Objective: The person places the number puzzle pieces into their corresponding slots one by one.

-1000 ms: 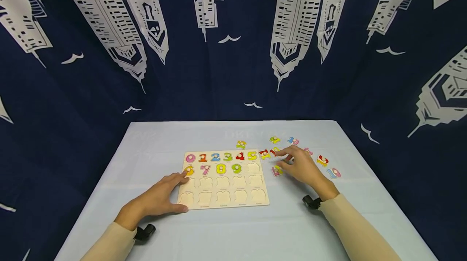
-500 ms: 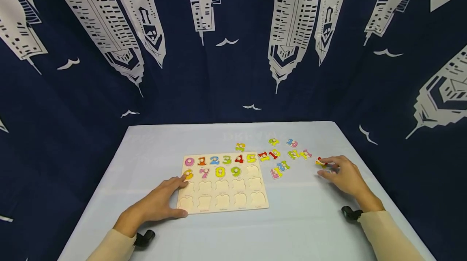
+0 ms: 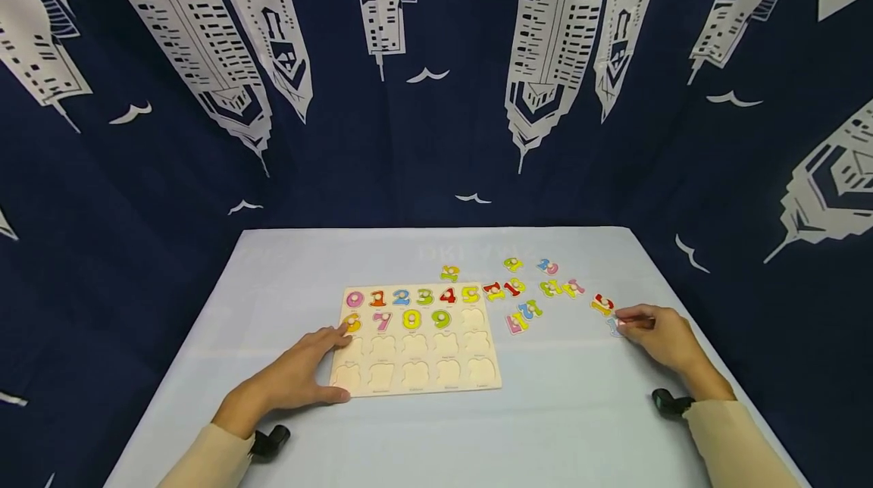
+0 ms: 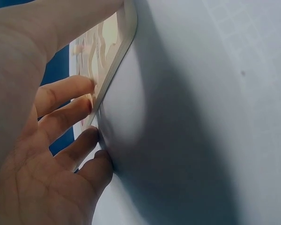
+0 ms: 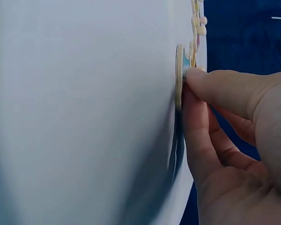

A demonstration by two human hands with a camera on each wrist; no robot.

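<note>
A wooden number puzzle board [image 3: 423,355] lies on the table with 0 to 9 set in its upper recesses; the lower recesses are bare. My left hand [image 3: 295,371] rests spread along the board's left edge, index finger by the orange 6 [image 3: 352,322] and thumb at the near corner. In the left wrist view, the fingertips [image 4: 86,86] touch the board's edge. At the right, my right hand [image 3: 658,336] pinches the small knob of the blue and pink number 10 piece [image 5: 179,77], whose face is mostly hidden by the fingers. Just beyond lies a red and yellow piece [image 3: 602,305].
Several loose two-digit pieces lie right of and behind the board, among them a red and yellow 11 [image 3: 494,291], a blue and green piece [image 3: 530,310] and a blue and pink piece [image 3: 548,267]. A dark blue printed cloth [image 3: 409,147] hangs behind the white-covered table [image 3: 436,442].
My right hand has moved right from the pieces beside the board, past the red and yellow piece, and now pinches the number 10 piece. The left hand stays on the board.
</note>
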